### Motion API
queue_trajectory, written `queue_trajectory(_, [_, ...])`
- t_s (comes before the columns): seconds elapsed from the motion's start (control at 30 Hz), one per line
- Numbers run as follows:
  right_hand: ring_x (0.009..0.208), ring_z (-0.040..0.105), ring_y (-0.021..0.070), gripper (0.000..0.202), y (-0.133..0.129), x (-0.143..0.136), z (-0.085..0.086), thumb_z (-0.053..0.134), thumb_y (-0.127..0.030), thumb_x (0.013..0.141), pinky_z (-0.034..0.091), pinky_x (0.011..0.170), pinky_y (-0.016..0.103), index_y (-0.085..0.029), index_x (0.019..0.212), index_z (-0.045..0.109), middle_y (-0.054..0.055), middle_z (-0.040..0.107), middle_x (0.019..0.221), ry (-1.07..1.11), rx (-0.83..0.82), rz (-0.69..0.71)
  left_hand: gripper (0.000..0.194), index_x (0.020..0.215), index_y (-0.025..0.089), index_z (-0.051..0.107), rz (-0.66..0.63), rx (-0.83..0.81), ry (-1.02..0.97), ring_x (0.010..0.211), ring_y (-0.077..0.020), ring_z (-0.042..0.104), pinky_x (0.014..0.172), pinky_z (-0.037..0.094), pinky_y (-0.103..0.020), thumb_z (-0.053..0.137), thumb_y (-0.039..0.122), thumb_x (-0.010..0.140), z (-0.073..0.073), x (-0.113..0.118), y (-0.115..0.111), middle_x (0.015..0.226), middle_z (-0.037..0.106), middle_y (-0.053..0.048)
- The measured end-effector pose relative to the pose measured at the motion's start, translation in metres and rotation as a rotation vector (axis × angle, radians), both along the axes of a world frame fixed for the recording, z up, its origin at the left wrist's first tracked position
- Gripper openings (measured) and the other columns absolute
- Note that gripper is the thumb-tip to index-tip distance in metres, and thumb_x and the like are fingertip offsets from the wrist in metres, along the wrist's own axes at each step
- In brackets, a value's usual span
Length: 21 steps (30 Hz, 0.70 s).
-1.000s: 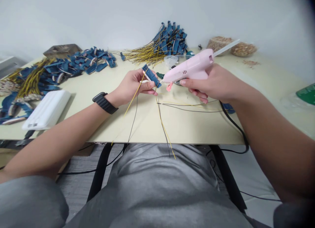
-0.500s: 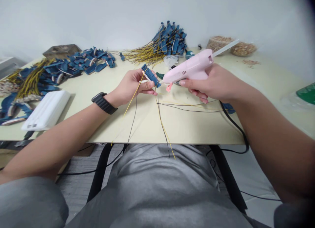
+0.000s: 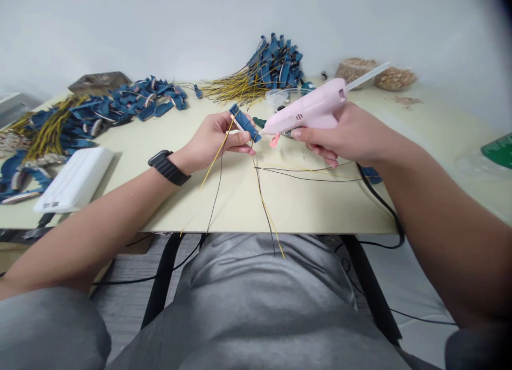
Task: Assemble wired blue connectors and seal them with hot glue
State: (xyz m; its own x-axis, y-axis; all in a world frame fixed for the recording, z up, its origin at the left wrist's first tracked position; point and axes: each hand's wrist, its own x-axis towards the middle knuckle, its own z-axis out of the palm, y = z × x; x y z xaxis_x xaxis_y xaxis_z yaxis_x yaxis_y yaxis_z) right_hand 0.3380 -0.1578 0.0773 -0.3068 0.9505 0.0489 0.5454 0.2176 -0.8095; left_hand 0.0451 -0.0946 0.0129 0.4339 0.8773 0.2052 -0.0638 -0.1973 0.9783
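Note:
Over the middle of the pale table (image 3: pixel 320 210), my left hand (image 3: pixel 214 141) pinches a small blue plastic part (image 3: pixel 243 122) between thumb and fingers. The part is tilted, and yellow and black wires hang from it past the table's front edge. My right hand (image 3: pixel 344 138) is wrapped round the handle of a pink glue gun (image 3: pixel 306 111), with a clear glue stick (image 3: pixel 367 77) out of its back. The gun's nozzle is at the lower right end of the blue part; whether they touch is too small to tell.
Behind stand a wired bundle of blue parts (image 3: pixel 276 66) and a clear bowl (image 3: pixel 278 97). More blue parts (image 3: pixel 120 103) and a white power bank (image 3: pixel 76 179) are at left. Bags of brown bits (image 3: pixel 396 79) lie back right. A black cable (image 3: pixel 384 202) crosses the right front edge.

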Motion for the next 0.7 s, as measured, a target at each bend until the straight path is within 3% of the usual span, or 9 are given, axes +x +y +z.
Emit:
queue_trajectory(0.17, [0.048, 0.049, 0.0134, 0.042, 0.0018, 0.0018, -0.0020, 0.097, -0.045, 0.100, 0.047, 0.046, 0.032, -0.025, 0.079, 0.067, 0.001, 0.061, 0.059, 0.027, -0.001, 0.006, 0.052, 0.105, 0.015, 0.082, 0.013, -0.010, -0.004, 0.084, -0.0210, 0.088, 0.086, 0.078, -0.035, 0.117, 0.041, 0.077, 0.0006, 0.0009, -0.0007, 0.100, 0.084, -0.006])
queue_trajectory(0.5, [0.049, 0.050, 0.0140, 0.047, 0.0042, 0.0034, -0.0036, 0.094, -0.052, 0.102, 0.047, 0.048, 0.033, -0.026, 0.076, 0.066, 0.001, 0.061, 0.061, -0.004, 0.001, 0.020, 0.060, 0.106, 0.016, 0.084, -0.020, -0.020, -0.025, 0.090, -0.0209, 0.088, 0.085, 0.077, -0.032, 0.119, 0.050, 0.071, 0.0000, 0.0002, -0.0008, 0.105, 0.086, -0.007])
queue_trajectory(0.7, [0.051, 0.048, 0.0141, 0.049, -0.0023, 0.0002, 0.0003, 0.095, -0.050, 0.102, 0.047, 0.049, 0.033, -0.026, 0.076, 0.062, 0.001, 0.060, 0.059, 0.009, -0.006, 0.018, 0.055, 0.107, 0.014, 0.082, -0.010, -0.026, -0.010, 0.090, -0.0214, 0.088, 0.088, 0.077, -0.033, 0.118, 0.040, 0.075, 0.0005, 0.0002, -0.0007, 0.104, 0.085, -0.007])
